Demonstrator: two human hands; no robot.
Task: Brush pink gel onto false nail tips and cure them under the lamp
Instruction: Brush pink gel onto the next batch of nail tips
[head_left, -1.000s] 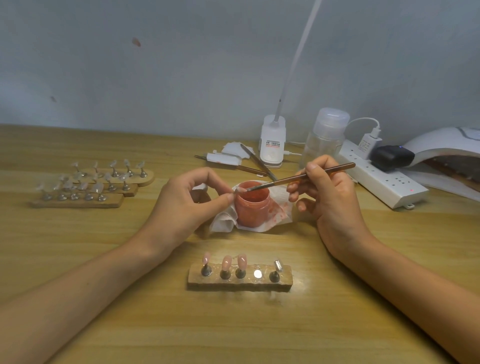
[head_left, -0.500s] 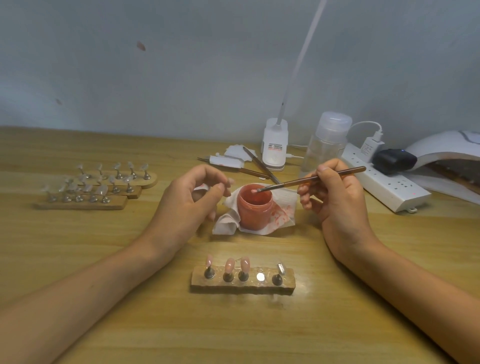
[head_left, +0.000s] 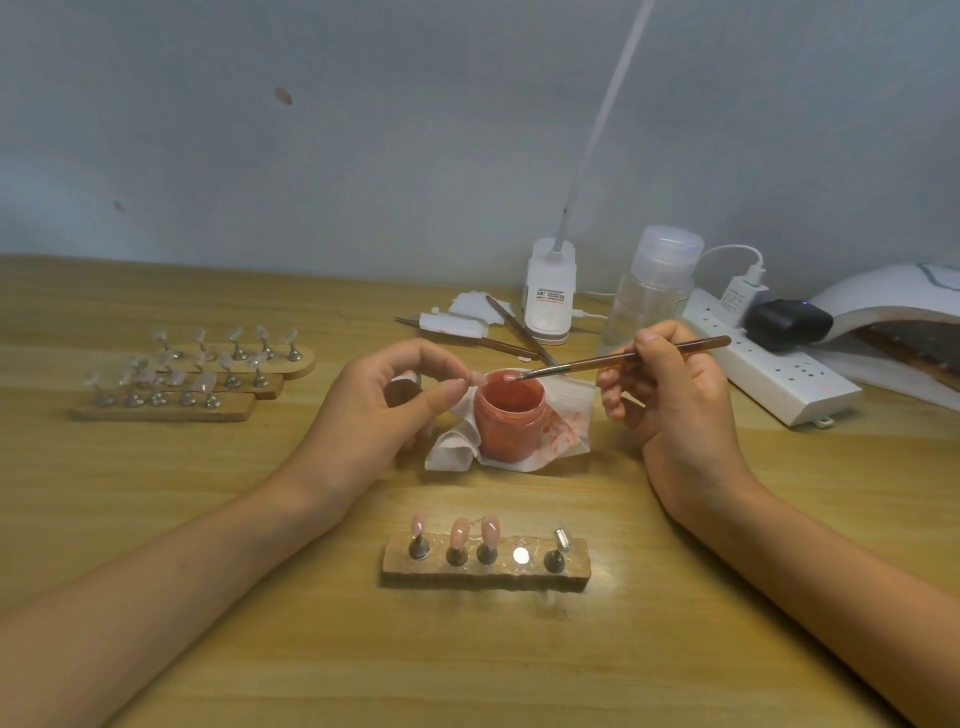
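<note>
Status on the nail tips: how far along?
Done: three pink tips on the near holder. In hand: left hand pinches a nail tip beside the gel jar; right hand holds the brush over it. Left: the holder's uncoated fifth tip, clear tips on the left racks, curing under the lamp.

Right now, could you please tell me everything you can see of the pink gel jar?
The pink gel jar is small, round and lidless, with walls that look like plastic, and holds coral-pink gel. It stands upright on a stained white tissue. The brush in the right hand reaches over its open mouth; the left hand, pinching a nail tip, is beside its left rim.
</note>
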